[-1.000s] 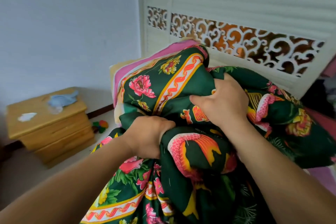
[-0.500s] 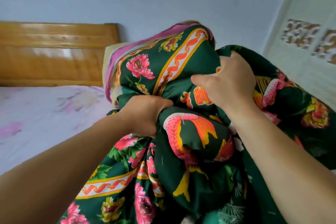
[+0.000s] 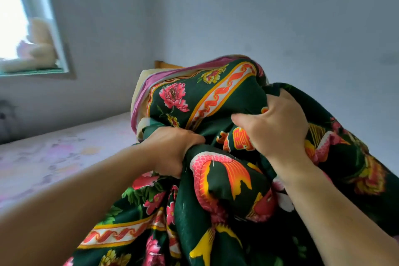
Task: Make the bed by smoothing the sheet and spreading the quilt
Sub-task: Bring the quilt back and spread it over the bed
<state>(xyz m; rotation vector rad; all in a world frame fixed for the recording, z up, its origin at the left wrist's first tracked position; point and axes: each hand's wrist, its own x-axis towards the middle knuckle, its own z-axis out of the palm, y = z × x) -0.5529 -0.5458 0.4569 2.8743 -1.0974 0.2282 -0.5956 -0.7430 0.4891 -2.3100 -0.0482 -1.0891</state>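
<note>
Two bare forearms reach in from the bottom corners toward a bundled quilt (image 3: pixel 216 190), dark green with pink flowers, red-and-orange dragon figures and a yellow-edged band. The quilt fills the lower middle and right of the view, gathered up in thick folds in front of the person rather than lying flat. The left hand (image 3: pixel 172 153) is clenched into a fist around a fold at the middle of the bundle, knuckles up. Just to its right and slightly higher, the right hand (image 3: pixel 274 127) grips the cloth from above, fingers sunk into the folds and thumb stretched out to the left. At the quilt's far top edge a pink and cream lining shows.

Left of the bundle, and lower, lies the bed's sheet (image 3: pixel 54 157), pale with faint pink and lilac flowers. A bit of wooden headboard (image 3: pixel 160 64) peeks out behind the quilt. Beyond stand pale blue walls. At far left a bright window (image 3: pixel 13 17) has a blurred cream soft toy (image 3: pixel 41 49) on its sill.
</note>
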